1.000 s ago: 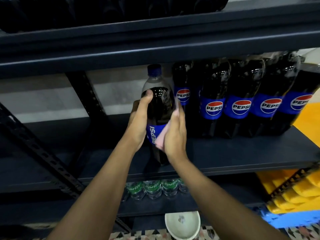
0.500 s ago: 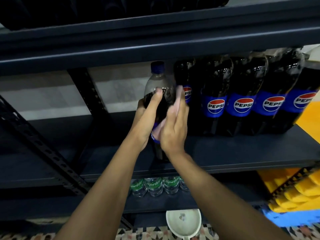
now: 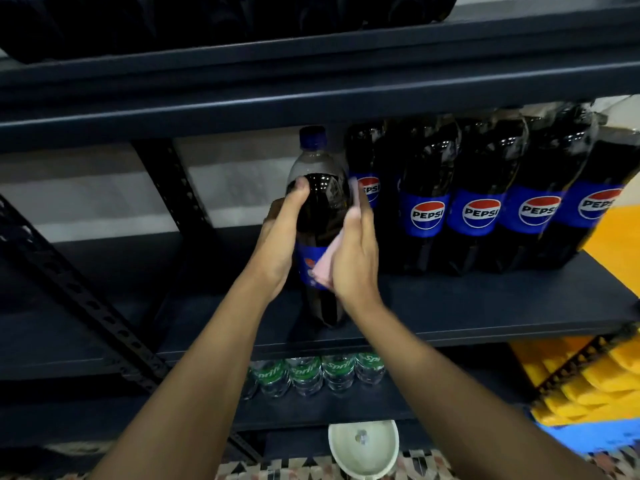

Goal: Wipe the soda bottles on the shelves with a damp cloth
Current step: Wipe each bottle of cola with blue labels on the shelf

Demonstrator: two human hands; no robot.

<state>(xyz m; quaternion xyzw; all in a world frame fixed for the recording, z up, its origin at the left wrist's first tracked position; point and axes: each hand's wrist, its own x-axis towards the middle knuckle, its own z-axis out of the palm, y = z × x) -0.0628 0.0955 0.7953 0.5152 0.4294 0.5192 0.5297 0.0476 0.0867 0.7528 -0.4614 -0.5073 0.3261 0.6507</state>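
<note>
A tall dark Pepsi bottle (image 3: 320, 209) with a blue cap stands upright near the front of the middle shelf (image 3: 485, 306). My left hand (image 3: 282, 237) grips its left side, thumb across the front at the shoulder. My right hand (image 3: 353, 251) presses a pink cloth (image 3: 323, 266) flat against the bottle's right side, over the blue label; the fingers lie straight and point up. A row of several Pepsi bottles (image 3: 481, 199) in shrink wrap stands to the right on the same shelf.
The upper shelf beam (image 3: 311, 98) hangs low over the bottle caps. A slotted diagonal brace (image 3: 86, 299) crosses at left. Small Sprite bottles (image 3: 311, 374) stand on the lower shelf. A white bowl (image 3: 363, 448) sits on the floor below. Yellow packs (image 3: 595, 379) lie at lower right.
My right hand slid up the bottle with the cloth, then came back down a little. The left hand kept its grip on the bottle, which stayed in place.
</note>
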